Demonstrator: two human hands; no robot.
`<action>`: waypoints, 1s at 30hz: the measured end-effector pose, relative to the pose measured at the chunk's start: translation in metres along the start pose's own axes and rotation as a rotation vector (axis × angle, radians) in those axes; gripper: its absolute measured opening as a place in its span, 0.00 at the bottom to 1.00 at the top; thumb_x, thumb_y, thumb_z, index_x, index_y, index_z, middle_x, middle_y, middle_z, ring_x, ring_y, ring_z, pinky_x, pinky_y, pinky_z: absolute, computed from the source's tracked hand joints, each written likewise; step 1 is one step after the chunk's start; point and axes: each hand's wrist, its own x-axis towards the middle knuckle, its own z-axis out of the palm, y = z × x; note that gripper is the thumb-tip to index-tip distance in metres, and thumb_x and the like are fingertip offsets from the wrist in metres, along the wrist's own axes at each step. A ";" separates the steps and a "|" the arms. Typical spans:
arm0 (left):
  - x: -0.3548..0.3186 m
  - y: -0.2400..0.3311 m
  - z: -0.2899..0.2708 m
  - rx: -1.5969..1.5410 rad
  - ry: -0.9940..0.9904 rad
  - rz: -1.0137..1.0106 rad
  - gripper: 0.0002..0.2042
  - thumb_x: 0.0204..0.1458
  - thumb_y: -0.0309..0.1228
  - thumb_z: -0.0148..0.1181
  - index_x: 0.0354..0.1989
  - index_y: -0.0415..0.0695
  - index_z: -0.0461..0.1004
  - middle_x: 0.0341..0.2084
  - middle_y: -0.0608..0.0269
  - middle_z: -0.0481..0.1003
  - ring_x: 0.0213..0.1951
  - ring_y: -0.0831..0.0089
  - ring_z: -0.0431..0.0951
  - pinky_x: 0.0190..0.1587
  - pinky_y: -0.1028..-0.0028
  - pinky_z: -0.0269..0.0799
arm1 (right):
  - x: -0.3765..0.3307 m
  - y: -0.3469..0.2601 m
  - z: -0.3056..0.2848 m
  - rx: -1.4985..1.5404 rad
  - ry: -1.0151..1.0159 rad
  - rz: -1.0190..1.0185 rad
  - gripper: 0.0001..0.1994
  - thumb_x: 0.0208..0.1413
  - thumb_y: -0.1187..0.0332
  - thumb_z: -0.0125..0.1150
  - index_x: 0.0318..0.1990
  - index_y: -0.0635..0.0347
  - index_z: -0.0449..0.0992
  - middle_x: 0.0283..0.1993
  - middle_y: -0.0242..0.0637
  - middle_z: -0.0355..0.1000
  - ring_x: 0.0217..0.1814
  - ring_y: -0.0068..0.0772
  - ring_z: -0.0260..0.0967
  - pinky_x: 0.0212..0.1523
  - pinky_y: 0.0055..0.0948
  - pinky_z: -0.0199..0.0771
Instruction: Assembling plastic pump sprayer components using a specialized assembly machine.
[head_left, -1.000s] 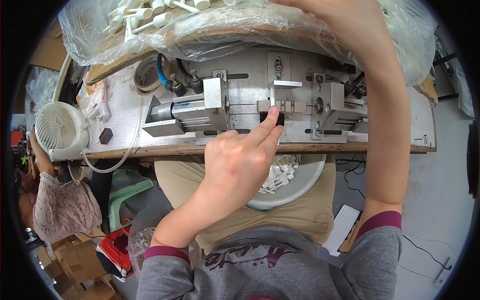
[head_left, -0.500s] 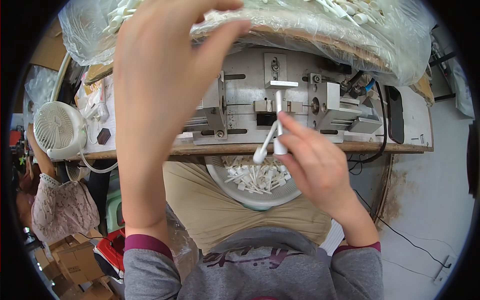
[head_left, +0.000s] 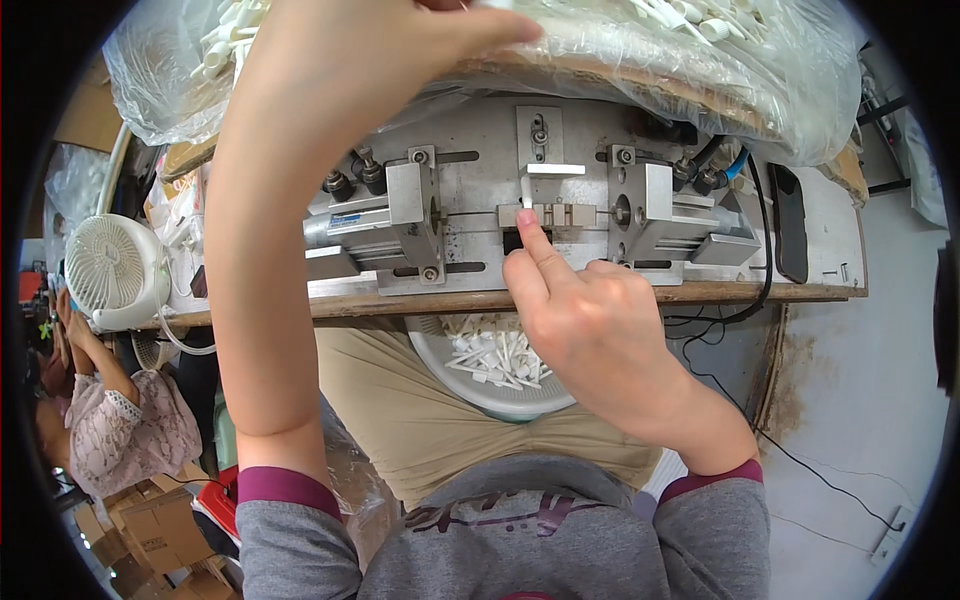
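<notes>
My right hand (head_left: 590, 310) is over the middle of the metal fixture. Its index finger is stretched out, the tip touching a slim white plastic stick (head_left: 527, 188) that stands at the small holding block (head_left: 568, 215). The thumb is apart from that finger, and the other fingers are curled. A flat metal plate (head_left: 556, 170) lies just beyond the stick's upper end. My left hand (head_left: 370, 30) reaches to the far edge, by the plastic-covered heap of white parts. Its thumb points right; the other fingers are mostly cut off by the frame, and something white shows beside the thumb.
Metal clamp units stand left (head_left: 410, 215) and right (head_left: 640, 210) of the block. Below the bench edge, a bowl (head_left: 430, 355) of white plastic parts sits at my lap. A white fan (head_left: 108, 262) stands left, a dark phone (head_left: 789, 225) right. Another person sits far left.
My right hand has moved left and extended its index finger; the white pieces it held have left its fingertips, and a stick stands at the block. My left hand reached farther up and right.
</notes>
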 end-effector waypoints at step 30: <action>-0.120 -0.038 0.106 0.371 -0.013 0.310 0.14 0.42 0.30 0.74 0.40 0.45 0.84 0.51 0.61 0.82 0.18 0.72 0.75 0.25 0.74 0.71 | 0.094 0.126 -0.057 0.572 0.340 0.366 0.10 0.56 0.67 0.68 0.37 0.67 0.82 0.27 0.36 0.76 0.28 0.19 0.69 0.31 0.26 0.70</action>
